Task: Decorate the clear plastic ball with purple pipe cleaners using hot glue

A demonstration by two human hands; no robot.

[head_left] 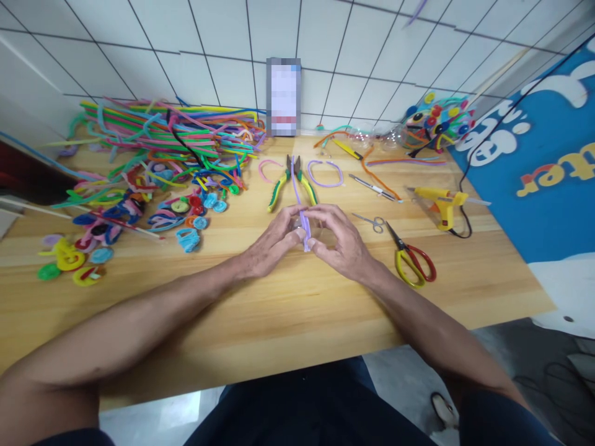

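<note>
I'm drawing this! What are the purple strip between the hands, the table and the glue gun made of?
Purple strip: perhaps fuzzy-covered wire, matte and soft-looking, though I can't be sure.
Table: wood or a wood-look top, slightly shiny, with grain lines.
Glue gun: probably hard plastic, smooth and plain yellow.

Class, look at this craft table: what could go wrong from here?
1. The purple strip runs from the hands up over the pliers, so its loose end might snag there.
2. The large scissors lie near the right hand; a sideways sweep could knock them.
3. The glue gun could burn if hot, though the picture cannot show that.
</note>
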